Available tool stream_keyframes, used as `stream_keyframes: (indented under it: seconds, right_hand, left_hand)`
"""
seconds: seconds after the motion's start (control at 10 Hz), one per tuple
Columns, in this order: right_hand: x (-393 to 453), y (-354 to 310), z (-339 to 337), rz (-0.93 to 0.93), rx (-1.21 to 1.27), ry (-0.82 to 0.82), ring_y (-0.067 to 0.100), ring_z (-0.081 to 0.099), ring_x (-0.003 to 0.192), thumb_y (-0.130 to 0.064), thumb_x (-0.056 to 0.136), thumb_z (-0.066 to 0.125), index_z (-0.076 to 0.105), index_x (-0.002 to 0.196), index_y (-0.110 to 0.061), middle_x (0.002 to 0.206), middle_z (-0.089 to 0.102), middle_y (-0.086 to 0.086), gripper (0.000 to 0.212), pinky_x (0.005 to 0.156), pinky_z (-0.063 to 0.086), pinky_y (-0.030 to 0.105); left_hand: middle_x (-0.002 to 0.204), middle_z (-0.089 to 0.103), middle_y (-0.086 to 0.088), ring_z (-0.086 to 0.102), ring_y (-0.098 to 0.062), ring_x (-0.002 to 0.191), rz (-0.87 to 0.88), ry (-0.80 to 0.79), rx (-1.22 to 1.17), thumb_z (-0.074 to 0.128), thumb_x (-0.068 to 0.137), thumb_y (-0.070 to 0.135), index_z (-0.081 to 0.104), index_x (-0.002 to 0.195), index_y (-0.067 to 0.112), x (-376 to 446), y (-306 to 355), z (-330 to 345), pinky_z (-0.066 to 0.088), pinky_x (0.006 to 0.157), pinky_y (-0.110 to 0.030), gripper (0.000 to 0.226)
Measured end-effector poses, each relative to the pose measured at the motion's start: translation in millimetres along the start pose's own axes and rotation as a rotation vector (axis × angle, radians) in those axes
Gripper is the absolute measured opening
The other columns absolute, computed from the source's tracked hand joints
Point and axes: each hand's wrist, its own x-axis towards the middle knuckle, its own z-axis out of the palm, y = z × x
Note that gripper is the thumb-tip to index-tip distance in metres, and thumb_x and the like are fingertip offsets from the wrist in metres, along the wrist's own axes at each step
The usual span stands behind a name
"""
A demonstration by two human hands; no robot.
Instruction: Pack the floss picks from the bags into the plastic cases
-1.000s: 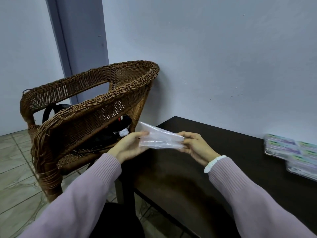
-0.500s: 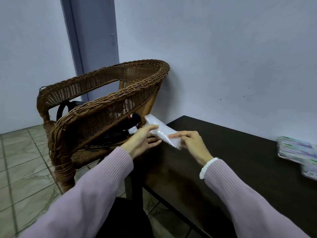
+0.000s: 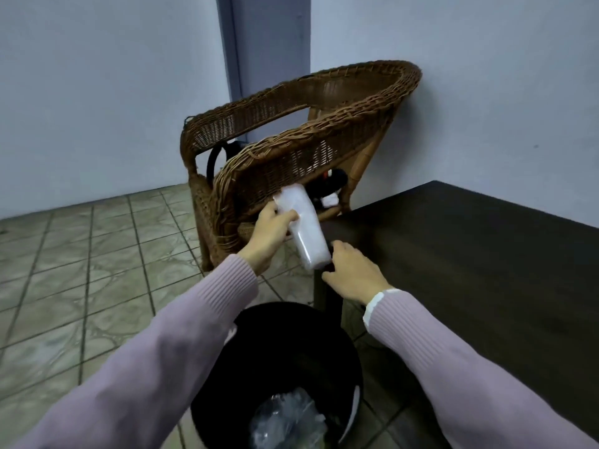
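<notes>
The clear plastic bag (image 3: 304,231) hangs in the air off the desk's (image 3: 470,254) near-left corner, above the floor and up-slope of the black bin (image 3: 278,367). Its long axis is tilted, the upper end away and left, the lower end toward the person. The left hand (image 3: 270,234) pinches the upper part with fingers curled round it, while the right hand (image 3: 351,273) touches the lower end; whether those fingers actually grip it I cannot tell. Both hands are on the bag, so I judge either could drop it into the bin directly below.

Clear bag (image 3: 306,233), tilted, above bin (image 3: 351,358)
</notes>
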Motion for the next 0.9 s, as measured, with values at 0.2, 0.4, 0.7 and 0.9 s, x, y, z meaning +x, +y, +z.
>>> stream_keyframes:
  seconds: [0.2, 0.4, 0.7, 0.9]
  right_hand:
    - [-12.8, -12.1, 39.0, 0.033, -0.382, 0.07, 0.025, -0.001, 0.145, -0.029, 0.095, 0.046, -0.001, 0.148, -0.004, 0.157, -0.002, 0.013, 0.075, 0.116, 0.006, 0.046]
    - [-24.0, 1.1, 59.2, -0.04, -0.596, 0.251, 0.027, 0.004, 0.145, -0.03, 0.092, 0.05, -0.007, 0.147, -0.003, 0.156, 0.0, 0.015, 0.084, 0.116, 0.009, 0.044]
    - [-26.3, 2.6, 64.4, -0.051, -0.665, 0.282, 0.028, 0.006, 0.144, -0.032, 0.091, 0.05, -0.007, 0.147, -0.003, 0.156, 0.002, 0.017, 0.085, 0.116, 0.011, 0.044]
    - [-27.1, 6.4, 66.2, -0.092, -0.666, 0.277, 0.028, 0.006, 0.144, -0.034, 0.091, 0.051, -0.009, 0.146, -0.002, 0.156, 0.001, 0.017, 0.088, 0.116, 0.011, 0.043]
  left_hand:
    - [0.063, 0.045, 0.006, 0.043, -0.012, 0.066, 0.007, 0.036, 0.135, 0.053, 0.086, 0.008, 0.051, 0.068, 0.021, -37.3, -39.5, -30.2, 0.033, 0.062, -0.028, 0.022]
    - [0.092, 0.062, -0.008, 0.056, -0.023, 0.088, -0.1, -0.035, 0.372, 0.057, 0.086, 0.02, 0.061, 0.099, 0.007, -67.6, -96.8, -26.0, 0.04, 0.073, -0.032, 0.018]
    - [0.12, 0.06, -0.01, 0.056, -0.026, 0.111, -0.415, -0.4, 0.686, 0.073, 0.078, 0.025, 0.055, 0.122, 0.003, -87.4, -173.9, -19.5, 0.046, 0.092, -0.03, 0.052]
    - [0.127, 0.054, -0.011, 0.051, -0.027, 0.118, -0.369, -0.244, 0.649, 0.067, 0.083, 0.02, 0.043, 0.133, 0.008, -81.4, -167.3, -11.4, 0.042, 0.1, -0.034, 0.057]
